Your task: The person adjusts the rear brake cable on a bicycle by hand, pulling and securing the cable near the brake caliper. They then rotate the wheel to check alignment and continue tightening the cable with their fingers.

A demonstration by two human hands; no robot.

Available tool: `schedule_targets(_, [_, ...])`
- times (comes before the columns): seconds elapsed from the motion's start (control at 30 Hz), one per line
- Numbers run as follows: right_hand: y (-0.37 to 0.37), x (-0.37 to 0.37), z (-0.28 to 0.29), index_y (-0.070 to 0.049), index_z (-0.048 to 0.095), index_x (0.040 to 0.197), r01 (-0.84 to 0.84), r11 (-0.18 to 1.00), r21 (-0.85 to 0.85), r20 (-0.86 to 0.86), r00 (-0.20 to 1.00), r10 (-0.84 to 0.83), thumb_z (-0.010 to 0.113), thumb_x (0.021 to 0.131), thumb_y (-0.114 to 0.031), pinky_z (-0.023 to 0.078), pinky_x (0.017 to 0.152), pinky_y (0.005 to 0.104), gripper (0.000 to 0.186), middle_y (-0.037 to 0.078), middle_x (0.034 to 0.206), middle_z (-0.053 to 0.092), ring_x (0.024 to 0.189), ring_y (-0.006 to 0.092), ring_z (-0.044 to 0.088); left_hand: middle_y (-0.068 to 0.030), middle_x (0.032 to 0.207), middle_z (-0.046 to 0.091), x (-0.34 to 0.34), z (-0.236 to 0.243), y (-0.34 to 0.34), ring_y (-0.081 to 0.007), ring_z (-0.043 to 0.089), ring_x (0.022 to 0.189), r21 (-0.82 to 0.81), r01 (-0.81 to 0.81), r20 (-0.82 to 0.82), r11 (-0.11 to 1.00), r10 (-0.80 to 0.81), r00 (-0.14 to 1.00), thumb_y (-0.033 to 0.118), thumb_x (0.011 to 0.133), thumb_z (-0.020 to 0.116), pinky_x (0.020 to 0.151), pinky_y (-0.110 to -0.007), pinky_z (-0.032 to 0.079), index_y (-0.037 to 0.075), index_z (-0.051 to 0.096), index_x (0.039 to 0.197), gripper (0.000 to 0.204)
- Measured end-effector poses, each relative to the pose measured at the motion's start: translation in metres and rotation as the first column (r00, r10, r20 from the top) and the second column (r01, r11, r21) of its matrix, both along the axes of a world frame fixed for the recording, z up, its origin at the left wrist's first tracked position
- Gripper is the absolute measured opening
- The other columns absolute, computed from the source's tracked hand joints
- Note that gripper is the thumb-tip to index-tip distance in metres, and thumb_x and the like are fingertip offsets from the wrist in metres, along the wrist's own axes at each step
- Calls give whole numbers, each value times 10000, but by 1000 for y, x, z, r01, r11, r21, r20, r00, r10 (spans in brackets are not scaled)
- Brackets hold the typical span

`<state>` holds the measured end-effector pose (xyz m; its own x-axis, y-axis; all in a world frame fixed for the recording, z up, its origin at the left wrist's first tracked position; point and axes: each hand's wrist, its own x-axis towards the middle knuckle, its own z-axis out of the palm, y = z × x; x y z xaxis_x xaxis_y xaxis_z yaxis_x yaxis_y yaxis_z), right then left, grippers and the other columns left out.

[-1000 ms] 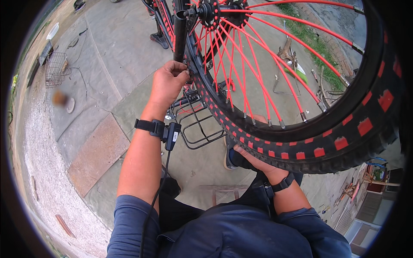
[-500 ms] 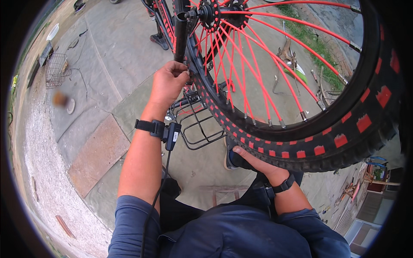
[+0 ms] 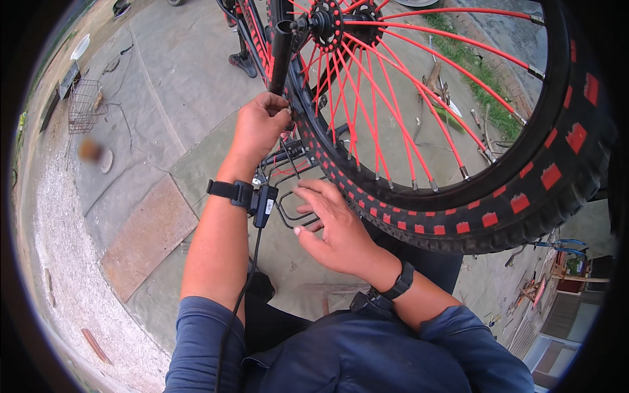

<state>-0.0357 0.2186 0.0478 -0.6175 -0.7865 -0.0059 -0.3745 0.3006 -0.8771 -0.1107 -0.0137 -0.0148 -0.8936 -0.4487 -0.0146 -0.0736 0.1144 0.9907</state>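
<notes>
A bicycle wheel with red spokes and a black knobby tyre (image 3: 462, 228) marked with red blocks fills the upper right. Its hub (image 3: 327, 27) sits beside a black frame tube (image 3: 282, 56). Just below that tube's lower end, close to the tyre, my left hand (image 3: 259, 128) is closed in a pinch; what the fingertips hold is too small to make out. My right hand (image 3: 337, 229) is in the air left of the tyre, its fingers apart with nothing in them. Beneath it, a black wire basket (image 3: 286, 208) is partly hidden.
A rusty brown board (image 3: 149, 236) lies on the concrete ground at left. Farther left stands a wire crate (image 3: 85, 108). Beyond the spokes are a grass strip (image 3: 501, 108) and scattered scraps. Several tools lie at the lower right, near a blue metal frame (image 3: 563, 246).
My right hand has left the underside of the tyre and moved left and up, opening over the basket. The wheel has turned a little. My left hand stays pinched by the tube.
</notes>
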Motion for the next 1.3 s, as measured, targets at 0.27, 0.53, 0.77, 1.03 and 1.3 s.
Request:
schedule_targets(0.27, [-69, -35, -46, 31, 471, 1344, 285, 956, -70, -256, 921, -293, 572, 861, -24, 531, 952, 446, 497, 315, 1543, 301, 1140, 364, 643, -90, 868, 731, -1, -1, -1, -136, 684, 730, -3, 12, -20, 1000, -12, 1000, 33, 888, 684, 646, -291, 555, -48, 676, 1044, 175])
schedule_targets(0.53, [-89, -52, -47, 71, 422, 1278, 374, 927, -42, -399, 844, -358, 554, 852, -35, 506, 982, 527, 458, 384, 1539, 246, 1253, 532, 516, -94, 865, 728, -2, 3, 0, -125, 650, 674, -8, 35, -12, 999, -36, 999, 22, 894, 674, 594, -294, 540, -60, 669, 1055, 181])
schedule_targets(0.77, [-95, -55, -54, 60, 433, 1294, 382, 924, -20, -316, 875, -368, 568, 863, -61, 460, 1049, 524, 467, 352, 1540, 281, 1329, 520, 453, -106, 879, 728, -2, 1, -2, -134, 648, 663, -37, 39, -1, 999, -39, 999, 10, 895, 663, 595, -299, 539, -65, 666, 1061, 181])
schedule_targets(1.03, [-97, -53, -49, 77, 434, 1243, 364, 927, 97, -389, 870, -301, 605, 858, -98, 580, 846, 505, 457, 387, 1572, 202, 1083, 506, 642, -104, 870, 728, -2, 0, -3, -137, 660, 681, -54, 38, -6, 998, -38, 999, 14, 891, 670, 612, -305, 549, -67, 669, 1054, 182])
schedule_targets(1.3, [-98, -53, -38, 55, 462, 1242, 375, 918, 129, -232, 912, -339, 607, 830, -99, 531, 929, 541, 463, 321, 1575, 261, 1210, 507, 564, -95, 853, 724, -2, -1, -2, -131, 664, 697, -15, 24, -4, 1000, -24, 1000, 26, 898, 674, 625, -301, 551, -63, 671, 1044, 171])
